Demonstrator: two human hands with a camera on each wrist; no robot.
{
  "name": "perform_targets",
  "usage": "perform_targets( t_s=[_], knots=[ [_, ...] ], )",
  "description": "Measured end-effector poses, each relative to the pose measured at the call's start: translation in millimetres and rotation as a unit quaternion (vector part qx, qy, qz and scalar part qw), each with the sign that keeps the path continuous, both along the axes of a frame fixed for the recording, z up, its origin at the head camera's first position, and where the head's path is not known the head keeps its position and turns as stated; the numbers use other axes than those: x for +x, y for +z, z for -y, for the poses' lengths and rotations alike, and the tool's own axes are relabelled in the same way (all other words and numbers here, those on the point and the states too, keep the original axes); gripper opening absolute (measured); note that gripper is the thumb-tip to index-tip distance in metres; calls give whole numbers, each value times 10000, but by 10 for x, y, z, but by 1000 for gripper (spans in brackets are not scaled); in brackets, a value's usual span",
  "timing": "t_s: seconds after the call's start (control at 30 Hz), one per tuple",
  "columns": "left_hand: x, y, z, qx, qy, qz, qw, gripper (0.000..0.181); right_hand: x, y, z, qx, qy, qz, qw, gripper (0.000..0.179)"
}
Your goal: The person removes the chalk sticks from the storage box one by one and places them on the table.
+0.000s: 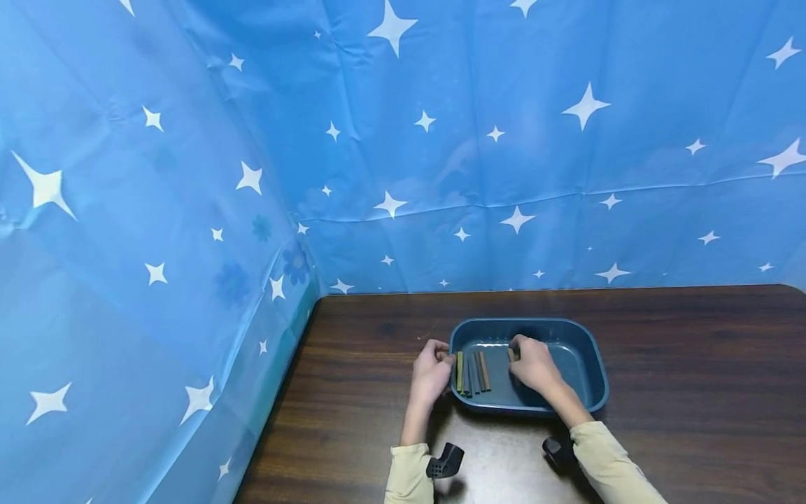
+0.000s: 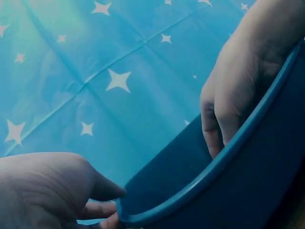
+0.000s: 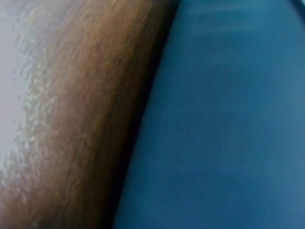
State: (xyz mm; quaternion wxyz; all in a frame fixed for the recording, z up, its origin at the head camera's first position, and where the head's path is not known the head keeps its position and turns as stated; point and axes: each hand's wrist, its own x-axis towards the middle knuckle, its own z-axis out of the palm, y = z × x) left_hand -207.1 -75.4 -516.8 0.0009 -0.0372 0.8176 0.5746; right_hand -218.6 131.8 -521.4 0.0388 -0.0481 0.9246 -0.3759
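A deep blue rectangular tray [image 1: 592, 364] with rounded corners stands on the table. Inside it, toward the left end, several thin sticks [image 1: 476, 372] in yellow-green, grey and brown lie side by side. My left hand [image 1: 431, 374] pinches the tray's left rim between thumb and fingers; the left wrist view shows the thumb at the rim [image 2: 131, 218]. Reaching into the middle of the tray, my right hand [image 1: 534, 362] holds a tan stick [image 1: 511, 355], mostly covered by the fingers. The right wrist view shows the tray's outer wall [image 3: 214, 114], without the hand.
The dark wooden table [image 1: 693, 364] extends to both sides of the tray. A blue curtain with white stars [image 1: 504, 161] hangs behind it and along the left. Black wrist-worn devices [image 1: 446, 462] sit by both sleeves, close above the table.
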Motion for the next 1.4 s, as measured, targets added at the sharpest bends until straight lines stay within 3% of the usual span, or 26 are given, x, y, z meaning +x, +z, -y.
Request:
perform_targets(
  t_s=[0.17, 0.4, 0.6, 1.03, 1.4],
  knots=[
    [-7, -12, -16, -240, -6, -198, 9995, 16, 17, 4, -52, -509, 57, 190, 9985, 35],
    [-22, -52, -66, 468, 136, -16, 9988, 16, 28, 72, -148, -1671, 70, 819, 9825, 37],
    [-9, -88, -68, 857, 165, 119, 9961, 19, 72, 191, -240, -2295, 253, 944, 9684, 41],
    [30, -130, -24, 1104, 215, 238, 9934, 22, 211, 558, -587, -2661, 149, 669, 9615, 51],
    [35, -135, -40, 1217, 198, 170, 9922, 25, 317, 633, -947, -2637, -110, 523, 9631, 55]
  ],
)
